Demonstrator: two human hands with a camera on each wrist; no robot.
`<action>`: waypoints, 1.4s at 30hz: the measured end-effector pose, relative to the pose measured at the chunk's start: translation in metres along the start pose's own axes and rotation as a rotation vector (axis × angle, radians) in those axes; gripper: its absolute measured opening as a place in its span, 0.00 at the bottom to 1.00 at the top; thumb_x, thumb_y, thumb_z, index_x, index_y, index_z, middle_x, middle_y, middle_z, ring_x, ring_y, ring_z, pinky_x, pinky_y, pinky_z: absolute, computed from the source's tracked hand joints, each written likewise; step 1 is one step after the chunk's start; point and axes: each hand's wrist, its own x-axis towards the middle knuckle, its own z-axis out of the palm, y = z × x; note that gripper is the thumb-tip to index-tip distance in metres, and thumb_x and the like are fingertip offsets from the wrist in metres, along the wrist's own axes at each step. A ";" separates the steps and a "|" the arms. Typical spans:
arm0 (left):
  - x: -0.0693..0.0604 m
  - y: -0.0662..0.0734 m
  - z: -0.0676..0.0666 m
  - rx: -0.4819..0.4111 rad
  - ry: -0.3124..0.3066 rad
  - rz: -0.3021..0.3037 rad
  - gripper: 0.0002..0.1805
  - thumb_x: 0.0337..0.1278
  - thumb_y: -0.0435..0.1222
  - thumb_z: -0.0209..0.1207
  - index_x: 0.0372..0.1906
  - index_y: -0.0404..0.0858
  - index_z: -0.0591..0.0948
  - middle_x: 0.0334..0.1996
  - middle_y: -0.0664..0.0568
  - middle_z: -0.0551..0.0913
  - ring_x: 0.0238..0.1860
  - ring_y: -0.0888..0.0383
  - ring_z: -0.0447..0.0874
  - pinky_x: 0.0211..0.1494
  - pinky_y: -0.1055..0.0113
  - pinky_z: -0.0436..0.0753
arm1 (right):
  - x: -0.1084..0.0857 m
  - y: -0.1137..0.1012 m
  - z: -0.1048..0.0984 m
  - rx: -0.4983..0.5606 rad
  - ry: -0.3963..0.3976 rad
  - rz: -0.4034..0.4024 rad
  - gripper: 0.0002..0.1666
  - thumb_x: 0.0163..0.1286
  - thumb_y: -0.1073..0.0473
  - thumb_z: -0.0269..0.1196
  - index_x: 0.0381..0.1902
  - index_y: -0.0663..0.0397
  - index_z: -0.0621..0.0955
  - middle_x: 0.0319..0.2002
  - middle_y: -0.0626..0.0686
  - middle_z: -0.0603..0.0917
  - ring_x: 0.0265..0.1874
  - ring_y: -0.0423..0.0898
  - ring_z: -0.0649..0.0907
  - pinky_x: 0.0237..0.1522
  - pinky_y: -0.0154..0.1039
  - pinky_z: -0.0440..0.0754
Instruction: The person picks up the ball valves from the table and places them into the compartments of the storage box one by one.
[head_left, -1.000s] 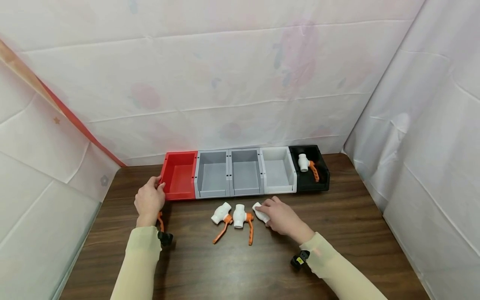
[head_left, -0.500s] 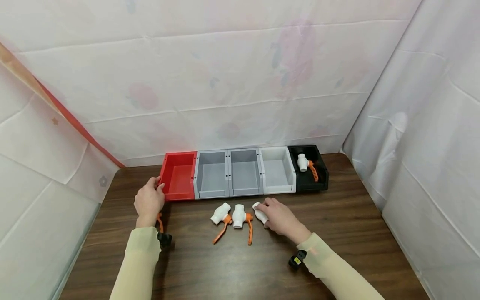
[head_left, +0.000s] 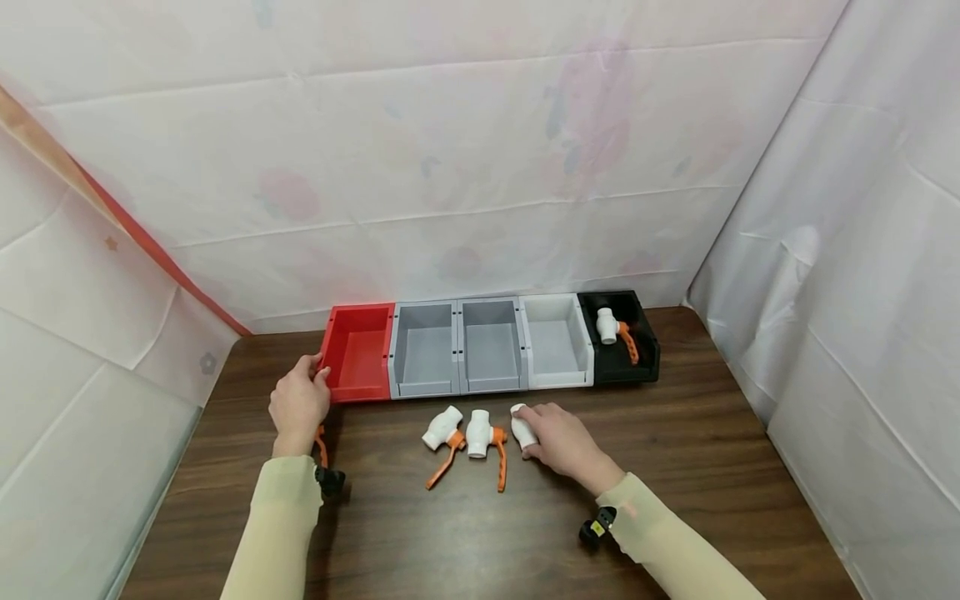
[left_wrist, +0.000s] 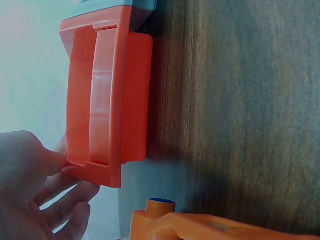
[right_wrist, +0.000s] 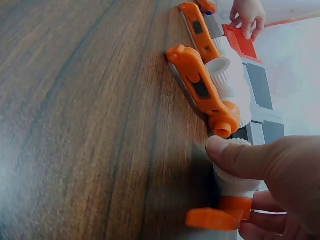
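Note:
At the left end of the bin row, my left hand [head_left: 298, 404] pinches the side edge of the red bin [head_left: 362, 394]. The left wrist view shows the thumb and fingers at the corner of that bin [left_wrist: 107, 90]. My right hand [head_left: 562, 442] grips a white ball valve [head_left: 522, 428] on the table, its thumb across the white body; its orange handle [right_wrist: 212, 219] shows in the right wrist view. Two more white valves with orange handles, a middle valve [head_left: 477, 433] and a tilted valve [head_left: 442, 427], lie to its left.
Two grey bins [head_left: 427, 388], a white bin [head_left: 561, 379] and a black bin [head_left: 626, 373] continue the row along the back wall. One valve [head_left: 606, 326] lies inside the black bin. Another orange handle [head_left: 322, 446] shows beside the left wrist, its valve mostly hidden.
The right hand and its valve have shifted slightly right, and the valve has turned a little more upright in the head view. The left hand stays on the red bin.

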 end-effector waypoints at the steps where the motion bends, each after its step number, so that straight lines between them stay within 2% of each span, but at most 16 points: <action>1: 0.000 0.000 0.000 0.001 0.000 -0.003 0.21 0.72 0.44 0.54 0.65 0.43 0.76 0.55 0.36 0.82 0.45 0.33 0.79 0.46 0.39 0.76 | 0.001 0.000 0.000 0.001 -0.003 0.001 0.36 0.56 0.48 0.76 0.62 0.46 0.78 0.50 0.53 0.83 0.49 0.52 0.81 0.42 0.50 0.81; 10: 0.000 0.000 -0.001 -0.001 0.004 0.004 0.21 0.72 0.43 0.54 0.65 0.43 0.76 0.56 0.36 0.81 0.45 0.33 0.79 0.46 0.38 0.76 | 0.003 -0.004 -0.001 -0.017 -0.066 0.027 0.35 0.60 0.47 0.74 0.65 0.39 0.77 0.50 0.52 0.82 0.50 0.51 0.79 0.44 0.50 0.82; 17: -0.002 -0.002 0.001 -0.004 -0.001 -0.007 0.22 0.72 0.43 0.54 0.66 0.43 0.76 0.55 0.36 0.81 0.46 0.33 0.79 0.47 0.38 0.76 | 0.000 -0.004 0.002 0.005 -0.045 0.035 0.35 0.60 0.48 0.74 0.65 0.40 0.78 0.52 0.54 0.81 0.51 0.52 0.78 0.42 0.52 0.82; 27: 0.000 -0.002 0.002 -0.001 0.009 0.014 0.21 0.72 0.44 0.54 0.65 0.43 0.76 0.54 0.36 0.82 0.46 0.33 0.79 0.46 0.38 0.76 | -0.002 -0.005 0.000 0.024 -0.019 0.030 0.35 0.59 0.49 0.75 0.64 0.40 0.78 0.52 0.53 0.81 0.50 0.52 0.78 0.43 0.52 0.81; 35: 0.001 -0.002 0.002 0.004 0.009 0.003 0.21 0.72 0.43 0.54 0.65 0.43 0.76 0.57 0.36 0.81 0.47 0.32 0.79 0.48 0.37 0.76 | -0.003 -0.004 0.002 0.024 0.006 -0.004 0.35 0.58 0.50 0.76 0.64 0.42 0.79 0.50 0.53 0.81 0.50 0.51 0.78 0.45 0.50 0.81; 42: 0.000 0.000 0.003 -0.001 0.017 0.002 0.20 0.72 0.43 0.55 0.64 0.44 0.77 0.56 0.37 0.81 0.46 0.33 0.80 0.47 0.38 0.76 | -0.003 -0.002 0.002 0.025 -0.002 0.007 0.35 0.59 0.50 0.75 0.64 0.41 0.78 0.50 0.52 0.80 0.49 0.50 0.78 0.44 0.50 0.81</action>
